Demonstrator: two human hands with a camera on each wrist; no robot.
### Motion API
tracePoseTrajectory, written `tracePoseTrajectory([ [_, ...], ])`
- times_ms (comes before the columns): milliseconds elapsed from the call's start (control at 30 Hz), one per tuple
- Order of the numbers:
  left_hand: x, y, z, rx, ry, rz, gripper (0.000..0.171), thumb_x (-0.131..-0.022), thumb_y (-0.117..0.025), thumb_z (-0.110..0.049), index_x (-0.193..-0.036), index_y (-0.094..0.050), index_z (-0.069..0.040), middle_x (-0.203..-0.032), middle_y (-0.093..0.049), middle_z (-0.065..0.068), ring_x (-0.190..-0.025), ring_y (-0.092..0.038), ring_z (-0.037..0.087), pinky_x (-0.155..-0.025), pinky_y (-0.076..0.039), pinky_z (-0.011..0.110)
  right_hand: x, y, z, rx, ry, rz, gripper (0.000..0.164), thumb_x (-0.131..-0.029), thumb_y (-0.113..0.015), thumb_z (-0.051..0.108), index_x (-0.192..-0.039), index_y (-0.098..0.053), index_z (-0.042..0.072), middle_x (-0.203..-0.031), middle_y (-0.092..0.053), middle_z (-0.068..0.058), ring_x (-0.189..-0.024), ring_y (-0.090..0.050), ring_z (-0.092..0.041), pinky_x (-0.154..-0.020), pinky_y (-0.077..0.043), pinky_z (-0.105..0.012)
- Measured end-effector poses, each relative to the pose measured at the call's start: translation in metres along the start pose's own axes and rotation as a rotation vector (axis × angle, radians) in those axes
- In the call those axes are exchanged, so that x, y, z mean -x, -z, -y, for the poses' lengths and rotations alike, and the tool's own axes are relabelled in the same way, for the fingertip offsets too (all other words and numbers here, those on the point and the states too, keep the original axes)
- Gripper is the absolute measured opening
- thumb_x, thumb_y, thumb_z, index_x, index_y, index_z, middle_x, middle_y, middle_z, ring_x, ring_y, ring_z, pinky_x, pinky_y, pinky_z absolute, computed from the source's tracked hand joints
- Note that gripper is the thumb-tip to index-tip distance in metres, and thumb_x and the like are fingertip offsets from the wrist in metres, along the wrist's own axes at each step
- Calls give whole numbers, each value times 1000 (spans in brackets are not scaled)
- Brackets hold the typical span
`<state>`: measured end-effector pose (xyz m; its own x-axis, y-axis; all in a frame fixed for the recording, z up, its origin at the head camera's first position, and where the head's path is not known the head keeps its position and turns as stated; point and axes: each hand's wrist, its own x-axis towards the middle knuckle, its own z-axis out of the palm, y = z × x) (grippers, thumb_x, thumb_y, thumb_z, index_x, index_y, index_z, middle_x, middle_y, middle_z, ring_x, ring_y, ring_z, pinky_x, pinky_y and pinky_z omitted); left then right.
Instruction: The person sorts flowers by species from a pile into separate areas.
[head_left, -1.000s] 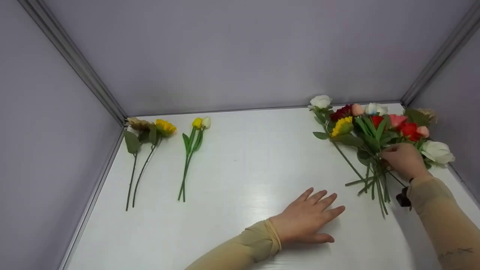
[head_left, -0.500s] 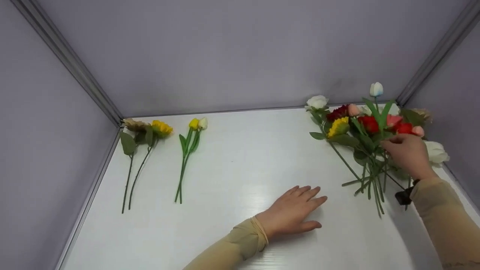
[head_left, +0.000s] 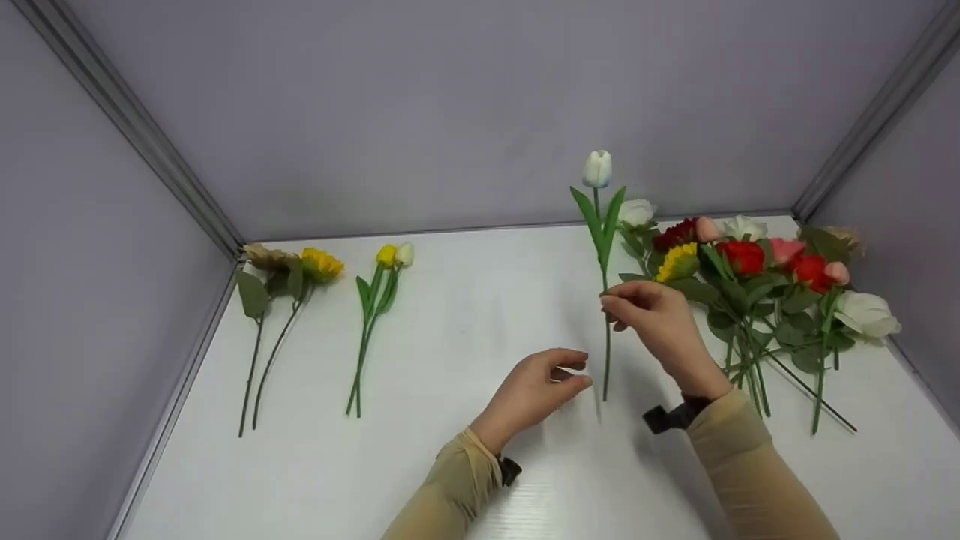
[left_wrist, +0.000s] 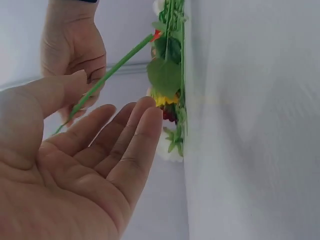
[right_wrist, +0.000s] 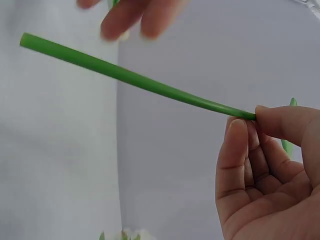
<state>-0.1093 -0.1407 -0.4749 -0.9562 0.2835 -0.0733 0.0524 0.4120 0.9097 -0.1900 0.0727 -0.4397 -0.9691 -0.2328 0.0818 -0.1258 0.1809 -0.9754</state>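
A white tulip with green leaves stands upright above the table in the head view. My right hand pinches its stem between thumb and fingertips. In the right wrist view the green stem runs out from that pinch, its cut end free. To the left of the stem's lower part is my left hand, fingers loosely bent, holding nothing. From the left wrist view, its palm faces up with the fingers apart from the stem.
A pile of mixed flowers, with red roses and a white rose, lies at the right of the white table. Yellow and white tulips lie left of centre. A sunflower and a beige flower lie far left.
The right hand has drawn the white tulip out of the pile and carried it left to the middle. My left hand has risen off the table towards the stem, its fingers bending.
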Motion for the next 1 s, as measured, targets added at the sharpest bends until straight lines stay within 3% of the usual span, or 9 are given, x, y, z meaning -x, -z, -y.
tracePoseTrajectory([
  [133,1,4,5,54,14,-19,29,-96,-75,-29,-123,-74,-16,-109,-72,-11,-96,-67,5,-79,-56,26,3,-23,5,-78,22,32,36,-94,-77,33,-110,-74,0,-97,-70,-20,-83,-65,-29,-76,-59,-34],
  [267,1,5,9,129,19,-3,21,-94,-76,-23,-112,-76,-12,-96,-73,-12,-88,-68,6,-74,-57,27,5,-34,3,-129,11,22,35,-93,-78,31,-108,-74,-1,-95,-70,-19,-81,-65,-28,-75,-59,-34],
  [733,0,3,10,252,79,7,15,-91,-78,-11,-104,-74,-3,-89,-73,-3,-79,-71,13,-69,-61,30,6,-44,-2,-185,-1,-11,37,-92,-80,27,-111,-72,-4,-96,-71,-18,-81,-67,-26,-76,-60,-34],
  [1000,1,0,12,206,39,52,9,-92,-77,-12,-100,-74,-7,-86,-72,-3,-75,-70,12,-68,-60,27,8,-44,-2,-300,14,-26,33,-93,-79,18,-114,-71,-6,-98,-70,-21,-83,-69,-27,-79,-61,-38],
])
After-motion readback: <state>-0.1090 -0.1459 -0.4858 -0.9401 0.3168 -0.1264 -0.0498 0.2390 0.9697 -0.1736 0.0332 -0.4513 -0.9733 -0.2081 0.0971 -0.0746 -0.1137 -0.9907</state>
